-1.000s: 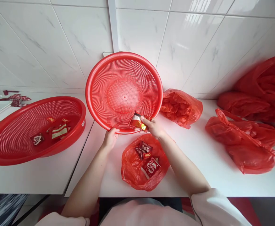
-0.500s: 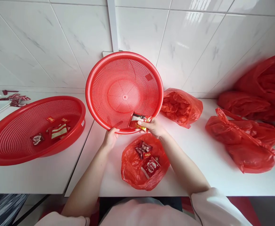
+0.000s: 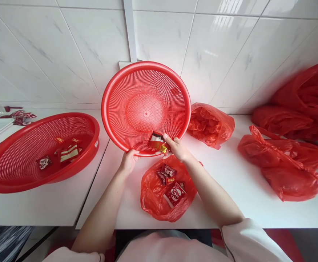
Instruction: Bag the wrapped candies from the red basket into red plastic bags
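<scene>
A round red plastic basket [image 3: 146, 89] with perforated sides is tilted up, its open mouth facing me. My left hand [image 3: 129, 161] is closed on its lower rim, thumb inside. At the lower right of the rim, my right hand [image 3: 177, 148] grips small wrapped snacks, among them a dark-and-white snack packet [image 3: 156, 140] and a gold wrapper [image 3: 163, 148]. Part of them is hidden behind the fingers. Just below the basket, an open red plastic bag [image 3: 152, 203] holds several snack packets [image 3: 175, 193] in red and maroon wrappers.
A second red basket [image 3: 11, 160] with several snack packets leans at the left. Behind my right hand lies a crumpled red bag [image 3: 212, 125]. Tied red bags [image 3: 286, 163] fill the right side, before the tiled wall [image 3: 224, 54]. A seam divides the white table [image 3: 218, 171].
The tilted basket has shifted slightly right and down. In my right hand the packets have turned a little, and the thumb has lifted, showing more of the dark-and-white packet.
</scene>
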Demonstrator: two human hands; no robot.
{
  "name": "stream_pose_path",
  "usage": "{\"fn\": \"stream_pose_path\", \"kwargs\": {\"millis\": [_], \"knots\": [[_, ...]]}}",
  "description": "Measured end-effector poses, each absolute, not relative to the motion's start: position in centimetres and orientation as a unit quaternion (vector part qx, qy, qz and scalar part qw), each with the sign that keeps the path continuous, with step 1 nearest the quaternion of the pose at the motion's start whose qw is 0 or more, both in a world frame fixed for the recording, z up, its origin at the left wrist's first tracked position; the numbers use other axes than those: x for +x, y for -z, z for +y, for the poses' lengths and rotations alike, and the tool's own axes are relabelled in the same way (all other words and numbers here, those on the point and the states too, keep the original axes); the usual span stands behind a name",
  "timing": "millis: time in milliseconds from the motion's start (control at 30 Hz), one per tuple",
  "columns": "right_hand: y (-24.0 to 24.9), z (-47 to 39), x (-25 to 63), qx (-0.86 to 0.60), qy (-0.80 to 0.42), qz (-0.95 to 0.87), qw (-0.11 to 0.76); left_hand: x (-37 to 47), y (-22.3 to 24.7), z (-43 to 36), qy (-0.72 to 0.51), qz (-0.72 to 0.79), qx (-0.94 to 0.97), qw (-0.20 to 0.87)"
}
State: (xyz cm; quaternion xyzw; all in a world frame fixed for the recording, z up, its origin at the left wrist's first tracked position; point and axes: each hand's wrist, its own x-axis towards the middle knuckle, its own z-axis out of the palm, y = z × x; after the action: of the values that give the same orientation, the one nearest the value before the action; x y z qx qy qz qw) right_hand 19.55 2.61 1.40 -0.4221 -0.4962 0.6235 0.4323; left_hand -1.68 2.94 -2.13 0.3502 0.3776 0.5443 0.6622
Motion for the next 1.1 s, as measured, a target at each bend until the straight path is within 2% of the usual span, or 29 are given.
{"fn": "stream_pose_path", "kwargs": {"millis": [333,567,700,833,1100], "knots": [[-0.8,3.2,19.8,-0.458,-0.588,-0.499,0.443,-1.9,2.5,3.0,-0.532,0.375,0.365,0.666],[-1.6,2.8,19.9,-0.440,-0.627,-0.485,0.423,-1.9,2.8,3.1,-0.537,0.364,0.362,0.669],[-1.9,2.6,20.3,-0.420,-0.586,-0.550,0.422,-1.9,3.1,3.2,-0.546,0.363,0.346,0.671],[-1.5,3.1,20.7,-0.420,-0.516,-0.577,0.474,-1.9,3.0,3.2,-0.547,0.369,0.349,0.666],[-1.5,3.3,20.9,-0.436,-0.526,-0.575,0.450,-1.6,2.7,3.2,-0.535,0.378,0.351,0.669]]}}
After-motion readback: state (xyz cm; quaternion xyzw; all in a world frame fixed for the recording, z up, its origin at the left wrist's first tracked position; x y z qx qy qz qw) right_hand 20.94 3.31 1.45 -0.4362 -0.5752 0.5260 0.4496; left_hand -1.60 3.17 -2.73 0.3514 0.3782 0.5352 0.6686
